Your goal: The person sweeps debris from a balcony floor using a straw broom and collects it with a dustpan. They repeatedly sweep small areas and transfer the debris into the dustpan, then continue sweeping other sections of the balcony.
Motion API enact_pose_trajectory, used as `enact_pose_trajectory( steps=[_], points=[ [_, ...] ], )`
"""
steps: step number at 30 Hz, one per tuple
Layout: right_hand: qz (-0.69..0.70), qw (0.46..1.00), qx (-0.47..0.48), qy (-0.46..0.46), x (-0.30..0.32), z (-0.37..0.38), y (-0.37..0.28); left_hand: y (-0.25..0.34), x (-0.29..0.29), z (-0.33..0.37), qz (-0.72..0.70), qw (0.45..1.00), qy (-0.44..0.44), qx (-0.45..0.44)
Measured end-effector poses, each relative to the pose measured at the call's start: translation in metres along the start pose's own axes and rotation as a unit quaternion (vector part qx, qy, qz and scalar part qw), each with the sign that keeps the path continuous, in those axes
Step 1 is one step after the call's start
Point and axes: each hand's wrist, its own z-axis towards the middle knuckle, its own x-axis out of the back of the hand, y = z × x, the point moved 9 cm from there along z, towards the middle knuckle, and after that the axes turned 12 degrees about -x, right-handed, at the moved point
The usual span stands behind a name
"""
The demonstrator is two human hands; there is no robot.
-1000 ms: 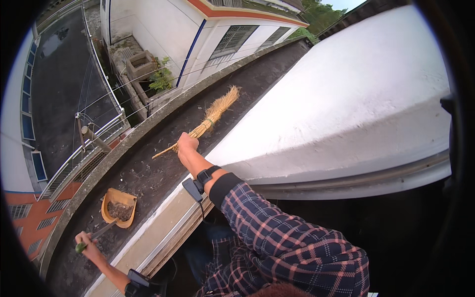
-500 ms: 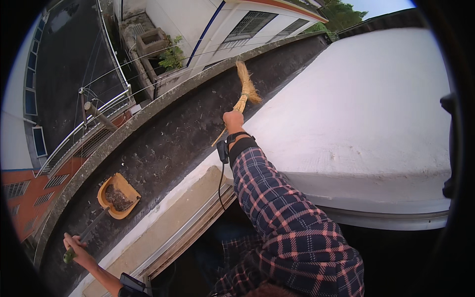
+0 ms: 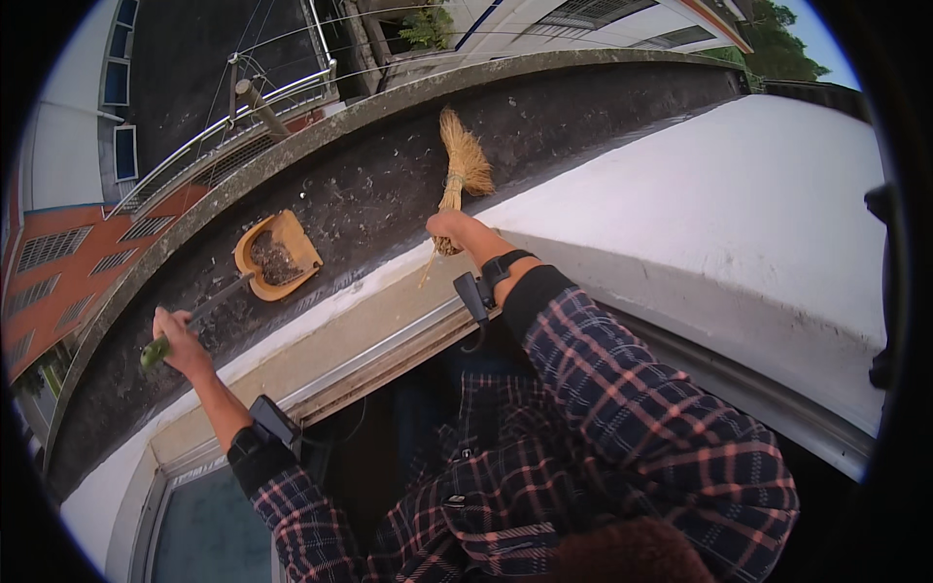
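My right hand (image 3: pixel 455 231) is closed around the bound handle of a straw hand broom (image 3: pixel 466 163). The broom's bristles point away from me over the dark ledge and fan out to the right. At the left, my left hand (image 3: pixel 183 342) grips the long handle of a yellow dustpan (image 3: pixel 299 237), whose green end (image 3: pixel 154 353) sticks out below the fingers. The pan's scoop rests on the ledge, left of the broom, with a heap of dark debris (image 3: pixel 272 258) in it. A gap separates broom and pan.
The dark, dirty ledge (image 3: pixel 360 185) carries scattered bits and is bounded by a curved concrete parapet (image 3: pixel 389 109). Nearer me runs a window sill with a metal track (image 3: pixel 374 352). A white sloped surface (image 3: pixel 719 194) stands at the right. Buildings and wires lie beyond the parapet.
The view has turned and shifted, showing more of my left arm. My right hand has brought the broom closer to the dustpan. Both hands keep their holds.
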Motion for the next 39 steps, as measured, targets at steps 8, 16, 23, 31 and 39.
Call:
enact_pose_trajectory(
  steps=[8,16,23,31,39],
  points=[
    [0.540,0.841,-0.030,0.006,0.084,-0.149,0.083,0.023,-0.013,-0.005,-0.008,1.000,0.014,-0.009],
    [0.488,0.814,-0.089,0.302,0.154,-0.067,0.094,0.014,-0.012,-0.001,-0.013,0.999,0.030,0.007],
    [-0.145,0.897,0.021,0.418,0.255,0.047,0.082,0.017,-0.007,0.013,-0.034,0.999,0.022,0.018],
    [-0.196,0.949,-0.066,0.236,0.199,0.119,0.064,0.022,-0.012,0.016,-0.026,1.000,0.016,0.002],
    [-0.351,0.925,0.113,0.094,0.014,-0.037,-0.024,0.023,-0.021,0.014,-0.030,0.999,0.040,0.018]
  ],
)
